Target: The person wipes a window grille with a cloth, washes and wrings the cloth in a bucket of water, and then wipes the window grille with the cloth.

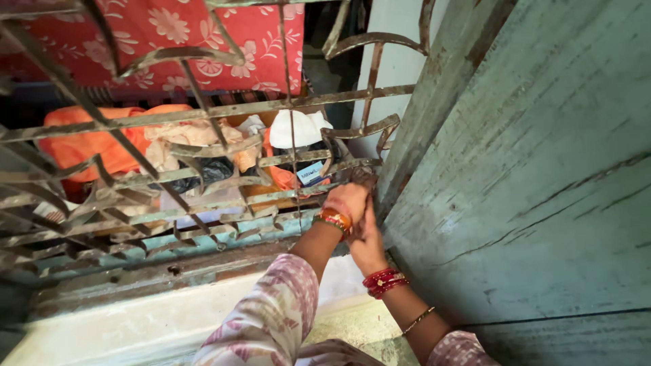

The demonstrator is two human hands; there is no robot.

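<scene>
An orange cloth bundle (88, 146) lies at the far left behind the rusty iron window grille (203, 169), under a red flowered fabric (203, 41). Further right, a white cloth (295, 129) sits behind the bars. At the grille's right edge, the left hand (347, 201) closes its fingers around a bar end, where grille meets the pale green wooden shutter (542, 169). Just beside it and touching, the right hand (367, 240) presses up; whether its fingers grip anything I cannot tell.

head view | looks down, close | faces window grille (203, 135)
</scene>
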